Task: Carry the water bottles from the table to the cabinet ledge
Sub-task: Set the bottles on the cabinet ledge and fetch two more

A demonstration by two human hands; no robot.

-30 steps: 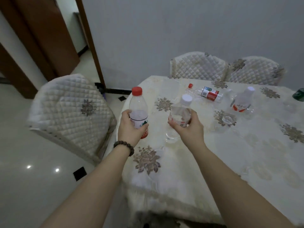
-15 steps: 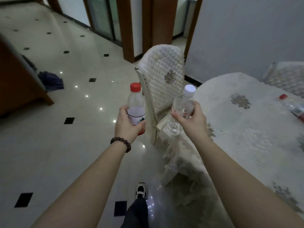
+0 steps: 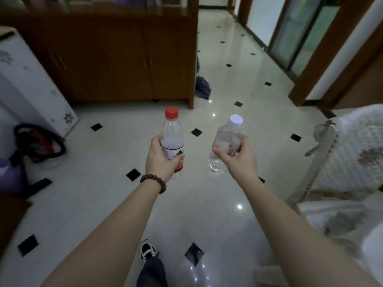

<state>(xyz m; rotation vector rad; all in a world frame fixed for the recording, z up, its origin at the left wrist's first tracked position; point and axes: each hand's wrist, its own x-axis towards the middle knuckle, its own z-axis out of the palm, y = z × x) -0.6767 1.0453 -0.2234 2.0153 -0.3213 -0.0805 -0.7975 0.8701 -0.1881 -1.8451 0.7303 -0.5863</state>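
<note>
We're mid-carry, stepping over glossy tile floor (image 3: 103,172), so a slip is a risk. Left hand (image 3: 160,160) is wrapping the red-cap bottle (image 3: 173,139), held upright. Right hand (image 3: 236,156) is pinching the white-cap bottle (image 3: 227,141), which is tilting and could slip free. Cabinet (image 3: 116,59) is sitting at 11 o'clock, ledge blurred. Bundle (image 3: 202,88) at 12 is a trip hazard.

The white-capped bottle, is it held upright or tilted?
Tilted. The white-capped bottle in the right hand leans its cap right of its base; the red-capped bottle stands nearly upright.
</note>
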